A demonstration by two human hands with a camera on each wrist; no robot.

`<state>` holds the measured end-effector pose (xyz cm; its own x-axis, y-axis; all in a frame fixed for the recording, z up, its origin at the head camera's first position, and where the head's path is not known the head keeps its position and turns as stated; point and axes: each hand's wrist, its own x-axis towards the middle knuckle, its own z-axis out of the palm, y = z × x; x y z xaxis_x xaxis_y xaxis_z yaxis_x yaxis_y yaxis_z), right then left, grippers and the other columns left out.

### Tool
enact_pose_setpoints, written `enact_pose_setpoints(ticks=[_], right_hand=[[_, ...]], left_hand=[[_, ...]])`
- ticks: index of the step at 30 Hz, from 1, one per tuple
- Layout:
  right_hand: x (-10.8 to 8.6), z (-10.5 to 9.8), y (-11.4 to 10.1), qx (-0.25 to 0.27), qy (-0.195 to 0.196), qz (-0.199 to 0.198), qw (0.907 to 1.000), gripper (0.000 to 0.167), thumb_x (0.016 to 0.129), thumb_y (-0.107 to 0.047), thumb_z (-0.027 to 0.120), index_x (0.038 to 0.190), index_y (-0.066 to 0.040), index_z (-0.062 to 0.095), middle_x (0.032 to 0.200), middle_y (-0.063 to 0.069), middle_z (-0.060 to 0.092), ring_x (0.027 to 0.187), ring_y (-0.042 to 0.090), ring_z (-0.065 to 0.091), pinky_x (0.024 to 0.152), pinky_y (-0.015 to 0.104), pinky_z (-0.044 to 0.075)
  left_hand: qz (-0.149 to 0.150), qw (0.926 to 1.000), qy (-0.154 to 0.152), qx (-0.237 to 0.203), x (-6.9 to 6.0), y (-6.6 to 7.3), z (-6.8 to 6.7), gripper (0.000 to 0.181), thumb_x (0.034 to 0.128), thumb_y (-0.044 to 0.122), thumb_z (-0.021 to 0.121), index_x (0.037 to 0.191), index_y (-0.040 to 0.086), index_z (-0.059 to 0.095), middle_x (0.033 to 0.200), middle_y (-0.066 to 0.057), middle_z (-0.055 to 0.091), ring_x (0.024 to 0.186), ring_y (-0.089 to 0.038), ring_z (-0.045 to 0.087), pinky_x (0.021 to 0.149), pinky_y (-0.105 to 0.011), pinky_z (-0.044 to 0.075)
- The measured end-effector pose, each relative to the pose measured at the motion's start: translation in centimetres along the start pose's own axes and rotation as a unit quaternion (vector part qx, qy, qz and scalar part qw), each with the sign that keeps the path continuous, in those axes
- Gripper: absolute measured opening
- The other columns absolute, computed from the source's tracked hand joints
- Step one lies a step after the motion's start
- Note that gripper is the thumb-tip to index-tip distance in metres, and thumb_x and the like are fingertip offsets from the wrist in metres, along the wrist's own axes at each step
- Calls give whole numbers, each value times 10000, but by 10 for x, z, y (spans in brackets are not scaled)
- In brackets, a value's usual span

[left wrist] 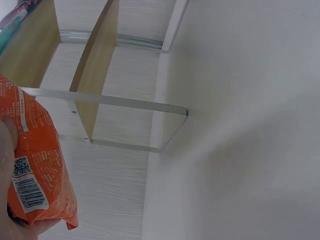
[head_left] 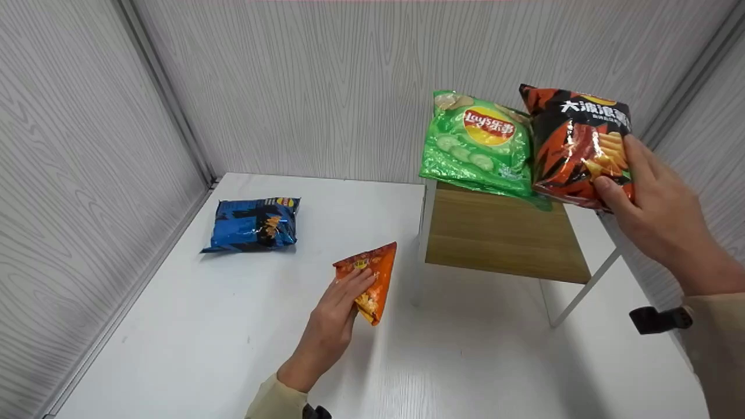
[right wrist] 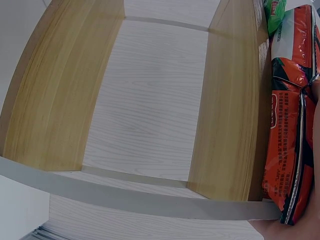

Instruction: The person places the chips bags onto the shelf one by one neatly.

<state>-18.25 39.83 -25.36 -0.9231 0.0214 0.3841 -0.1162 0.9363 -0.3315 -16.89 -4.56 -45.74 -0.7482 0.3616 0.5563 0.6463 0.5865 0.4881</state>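
Observation:
My left hand (head_left: pixel 332 323) grips a small orange chip bag (head_left: pixel 381 285) above the white table, fingers over its front. In the left wrist view this orange bag (left wrist: pixel 42 160) shows its barcode side. My right hand (head_left: pixel 663 203) holds a black-and-red chip bag (head_left: pixel 576 145) by its right side, thumb on the front. That bag is at the top of a small shelf rack, touching the left-hand neighbour, a green Lay's bag (head_left: pixel 477 142). In the right wrist view the black-and-red bag (right wrist: pixel 285 135) appears edge-on beside the top board.
The two-tier rack has a wooden lower board (head_left: pixel 506 233) and pale metal legs (head_left: pixel 585 288). A blue chip bag (head_left: pixel 253 226) lies at the table's back left. Wood-grain walls (head_left: pixel 302 87) enclose the white table (head_left: pixel 192 337).

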Motion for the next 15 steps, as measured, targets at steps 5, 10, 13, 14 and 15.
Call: enact_pose_setpoints(ticks=[5, 10, 13, 14, 15], right_hand=[[0, 0, 0, -57, -40, 40, 10000, 753, 1016, -523, 360, 1608, -168, 60, 1623, 259, 174, 1374, 591, 251, 1029, 772, 208], [0, 1, 0, -64, -48, 42, 10000, 752, 1014, -519, 364, 1609, -176, 59, 1629, 246, 171, 1378, 594, 248, 1025, 774, 208], [0, 0, -1, -57, -42, 53, 10000, 753, 1015, -524, 365, 1609, -176, 58, 1629, 247, 170, 1372, 597, 252, 1027, 774, 209], [0, 0, -1, -67, -36, 57, 10000, 755, 1015, -527, 363, 1609, -174, 59, 1628, 249, 171, 1371, 597, 253, 1029, 774, 210], [0, 0, -1, -74, -32, 58, 10000, 758, 1015, -529, 363, 1609, -171, 58, 1625, 254, 171, 1367, 599, 254, 1028, 773, 211]], left_hand=[[156, 9998, 86, -40, 4, 7, -4, 549, 950, 20, 609, 1449, 225, 506, 1517, 72, 486, 1421, -164, 444, 1147, -485, 359], [326, 9994, 95, -43, 7, 16, -7, 556, 947, 23, 611, 1451, 233, 503, 1510, 78, 495, 1417, -153, 449, 1149, -480, 363], [497, 9987, 140, -25, 9, 21, -8, 561, 938, 29, 626, 1448, 229, 507, 1502, 68, 507, 1412, -163, 456, 1142, -486, 372], [562, 9983, 151, -15, 10, 23, -9, 563, 935, 31, 631, 1447, 228, 508, 1499, 65, 510, 1412, -166, 458, 1140, -488, 373], [628, 9979, 167, -1, 11, 24, -9, 564, 930, 31, 639, 1443, 226, 512, 1495, 62, 516, 1409, -171, 461, 1137, -492, 377]])
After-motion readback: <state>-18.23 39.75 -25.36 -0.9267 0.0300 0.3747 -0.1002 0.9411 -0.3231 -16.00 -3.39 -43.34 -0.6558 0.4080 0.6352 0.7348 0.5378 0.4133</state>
